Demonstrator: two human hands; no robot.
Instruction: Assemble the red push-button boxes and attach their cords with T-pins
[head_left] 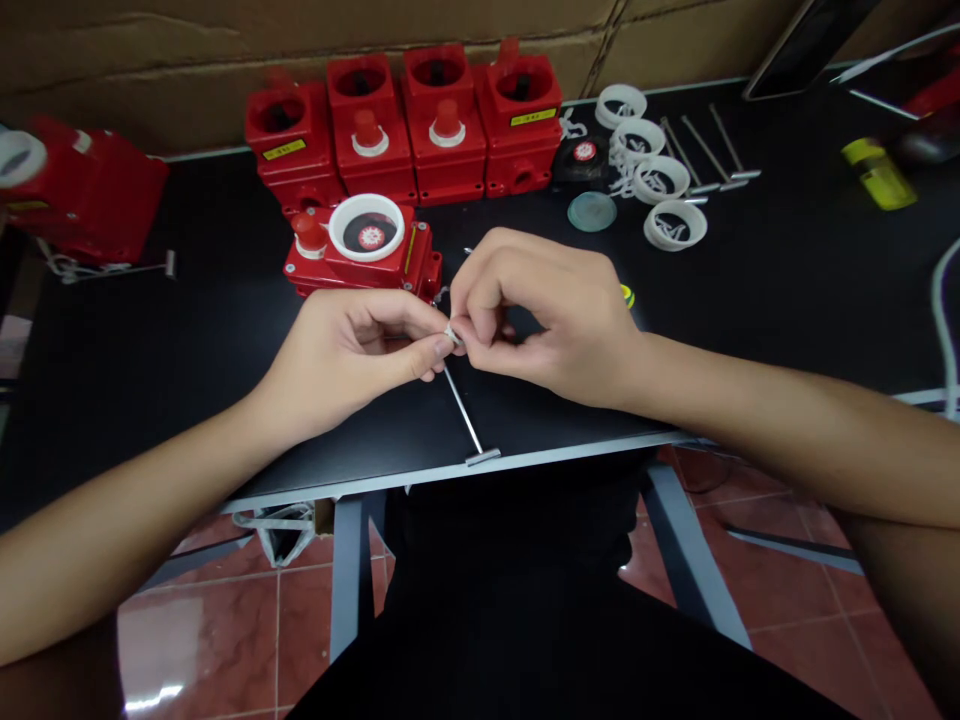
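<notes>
My left hand (367, 345) and my right hand (551, 315) meet near the front of the table, fingertips pinched on a small bit of white cord (452, 334). Most of the cord is hidden by the fingers. Below them a thin metal rod with a T-shaped head (466, 412) reaches toward the table's front edge; its upper end is hidden behind my left fingers, so whether the cord joins it I cannot tell. Just beyond my hands lies a red box (349, 268) with a white ring (336, 228) around its round window and an orange-red cap.
Several red boxes (450, 165) stand along the cardboard at the back. Another red box (112, 200) is at the left. White rings with cord (675, 238), T-headed rods (709, 145), a clear disc (592, 211) and a yellow object (879, 175) lie at the back right.
</notes>
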